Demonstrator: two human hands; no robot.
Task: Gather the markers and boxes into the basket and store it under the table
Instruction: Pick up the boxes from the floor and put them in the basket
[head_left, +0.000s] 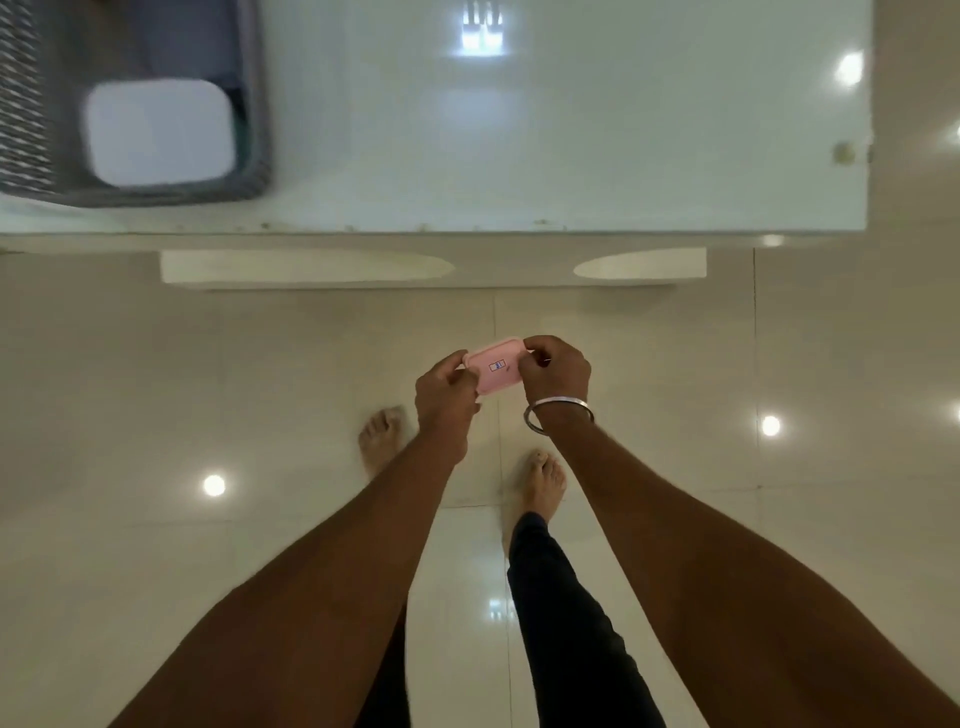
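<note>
A small pink box (496, 367) is held between both hands above the tiled floor (156, 389), the left hand (445, 392) pinching its left end and the right hand (556, 370), with a metal bangle (558, 410) on the wrist, gripping its right end. Ahead of the hands stands a glossy white table (571, 130). Far ahead to the left, a grey woven basket (254, 130) sits on the table's near edge, holding a white box (158, 132).

We record a single head-worn, wide-angle view, looking almost straight down past both forearms to the tiled floor (156, 395) and the person's bare feet. The white table (571, 130) fills the upper part of the frame, its near edge running across, with a blurred grey basket (257, 104) at upper left. The hands sit near centre frame, fairly close to the lens; there is no second view to compare.
</note>
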